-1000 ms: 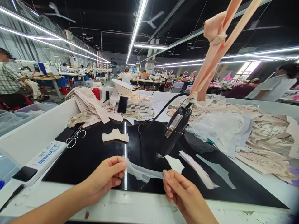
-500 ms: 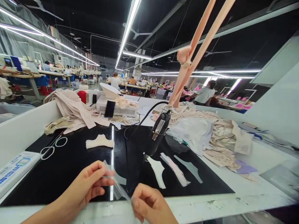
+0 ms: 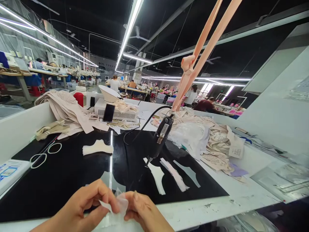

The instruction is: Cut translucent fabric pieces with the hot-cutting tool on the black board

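At far left I see scissors with white loop handles [image 3: 40, 154] on the glossy black board [image 3: 65, 180]. Next, I have the left hand [image 3: 89, 206] pinched narrow on a crumpled, sheer white scrap [image 3: 122, 203]; beyond lies a notched, cream fabric cutout [image 3: 98, 147]. The scrap sits between both hands at the board's near edge, my right hand [image 3: 142, 207] closed narrowly at its other side. Rightward come a black handheld tool [image 3: 160, 138] on a peach strap [image 3: 187, 75], a curved white cutout [image 3: 156, 175] and a frayed, pinkish-white strip [image 3: 174, 174]
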Action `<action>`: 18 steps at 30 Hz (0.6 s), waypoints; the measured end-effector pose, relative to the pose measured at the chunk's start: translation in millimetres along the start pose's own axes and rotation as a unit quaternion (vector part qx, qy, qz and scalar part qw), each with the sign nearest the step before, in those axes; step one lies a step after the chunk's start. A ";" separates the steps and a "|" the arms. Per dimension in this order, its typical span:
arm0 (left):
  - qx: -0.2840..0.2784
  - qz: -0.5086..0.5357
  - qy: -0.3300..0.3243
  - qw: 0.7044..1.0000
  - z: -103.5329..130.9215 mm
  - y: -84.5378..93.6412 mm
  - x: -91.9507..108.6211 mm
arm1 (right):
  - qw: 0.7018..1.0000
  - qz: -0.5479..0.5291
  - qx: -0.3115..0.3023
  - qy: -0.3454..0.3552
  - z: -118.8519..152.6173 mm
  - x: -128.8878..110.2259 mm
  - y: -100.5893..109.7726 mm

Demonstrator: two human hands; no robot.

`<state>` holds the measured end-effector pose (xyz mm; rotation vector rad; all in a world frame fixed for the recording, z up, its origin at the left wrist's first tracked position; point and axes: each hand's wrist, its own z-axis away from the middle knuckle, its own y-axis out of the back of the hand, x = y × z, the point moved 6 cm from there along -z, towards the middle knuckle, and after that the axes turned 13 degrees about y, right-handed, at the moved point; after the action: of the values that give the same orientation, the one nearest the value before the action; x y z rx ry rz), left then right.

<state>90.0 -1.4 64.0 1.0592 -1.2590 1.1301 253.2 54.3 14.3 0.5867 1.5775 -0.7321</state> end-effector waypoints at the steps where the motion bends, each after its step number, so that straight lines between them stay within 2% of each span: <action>1: -0.009 -0.018 -0.007 1.000 -0.8 0.2 -0.9 | 0.999 -0.038 -0.002 -0.012 -1.3 1.6 -4.7; 3: -0.027 -0.059 -0.018 0.998 -2.5 1.4 -3.0 | 0.995 -0.097 0.022 -0.026 -3.8 -0.2 -10.0; 5: -0.043 -0.085 -0.029 0.995 -3.7 3.3 -4.2 | 0.992 -0.108 0.061 -0.021 -5.8 -7.1 -10.3; 8: -0.046 -0.113 -0.041 0.992 -3.7 6.2 -4.4 | 0.993 -0.065 0.098 -0.017 -6.7 -16.8 -8.6; 11: -0.046 -0.124 -0.038 0.991 -3.6 6.2 -4.7 | 0.994 0.018 0.109 0.007 -7.2 -24.5 -6.9; 15: -0.059 -0.027 0.014 0.998 -8.1 5.2 -10.4 | 0.987 0.115 0.102 0.035 -8.1 -30.4 -5.5; 18: -0.019 0.081 0.076 0.994 -15.2 9.9 -18.2 | 0.986 0.129 0.099 0.032 -9.7 -32.6 -5.1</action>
<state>82.8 14.3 44.9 0.8375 -1.2574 1.2801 247.3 59.3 47.7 0.9499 1.4605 -0.6827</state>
